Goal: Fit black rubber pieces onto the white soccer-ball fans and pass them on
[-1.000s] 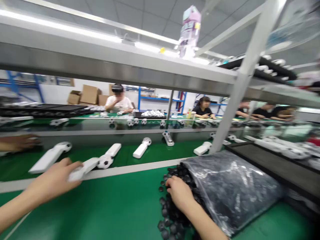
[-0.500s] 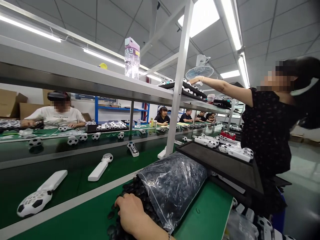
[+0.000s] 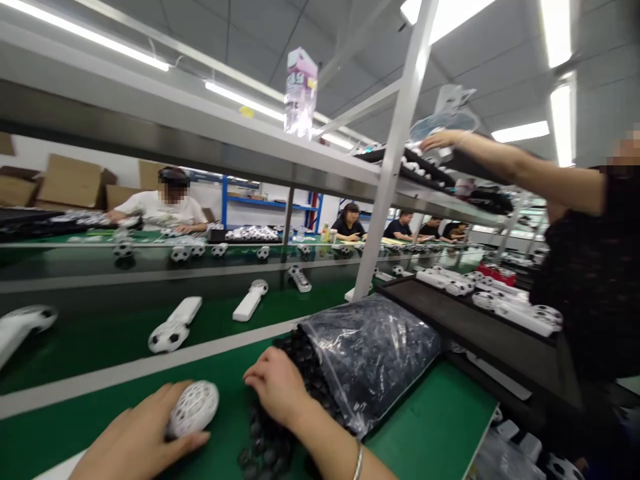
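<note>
My left hand [image 3: 145,427], at the lower left, grips a white handled part whose round openwork head [image 3: 196,408] shows between thumb and fingers. To its right, my right hand [image 3: 275,383] has its fingers bent together at the edge of a pile of small black pieces [image 3: 267,440]; whatever is between the fingertips is too small to make out. The pile spills from a clear plastic bag [image 3: 375,353] full of the same dark pieces, lying on the green work surface [image 3: 425,407].
White parts with football-patterned heads [image 3: 173,330] lie on the green belt [image 3: 115,333]. A black tray [image 3: 480,333] stands at the right beside a metal post [image 3: 395,153]. A person in dark clothing [image 3: 575,267] reaches to the upper shelf; others sit across.
My left hand has come into view holding the white part. My right hand has lifted slightly from the black pieces. The view has turned left, and belt parts have moved right.
</note>
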Demonstrator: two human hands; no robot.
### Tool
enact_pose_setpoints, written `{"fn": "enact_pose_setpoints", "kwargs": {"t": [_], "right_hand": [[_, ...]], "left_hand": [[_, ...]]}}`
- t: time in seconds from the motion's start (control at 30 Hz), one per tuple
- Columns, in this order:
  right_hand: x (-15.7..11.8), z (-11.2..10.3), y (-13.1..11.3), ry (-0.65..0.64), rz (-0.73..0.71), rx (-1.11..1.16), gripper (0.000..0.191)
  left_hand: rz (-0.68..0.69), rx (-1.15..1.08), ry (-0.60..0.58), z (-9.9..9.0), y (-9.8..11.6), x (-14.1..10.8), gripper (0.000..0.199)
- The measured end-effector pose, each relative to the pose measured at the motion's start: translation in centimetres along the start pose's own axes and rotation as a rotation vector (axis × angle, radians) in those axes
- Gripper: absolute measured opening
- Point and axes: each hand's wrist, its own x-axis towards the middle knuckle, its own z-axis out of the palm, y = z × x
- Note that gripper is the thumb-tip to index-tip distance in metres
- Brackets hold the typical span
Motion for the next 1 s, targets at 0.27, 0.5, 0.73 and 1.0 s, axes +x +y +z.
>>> {"fn": "enact_pose_setpoints", "kwargs": {"t": [0.27, 0.5, 0.73, 1.0], "right_hand": [[-0.4, -0.1, -1.9, -0.025, -0.067, 0.488, 0.010], [-1.8, 0.2, -4.0, -0.160, -0.176, 0.478, 0.007], [-2.2, 1.3, -4.8, -0.159, -0.204, 0.509, 0.004], [-2.2, 1.9, -4.3, -0.105, -0.139, 0.506, 0.007]], "left_hand": [[0.009, -0.029, -0.116, -2.4, 1.6, -1.4, 0.072], [0.061, -0.098, -0.134, -2.2, 0.8, -1.6, 0.076], [0.024, -0.125, -0.121, -1.7, 1.7, -1.7, 0.073], [0.021, -0.179, -0.142, -1.9, 1.8, -1.7, 0.069]]}}
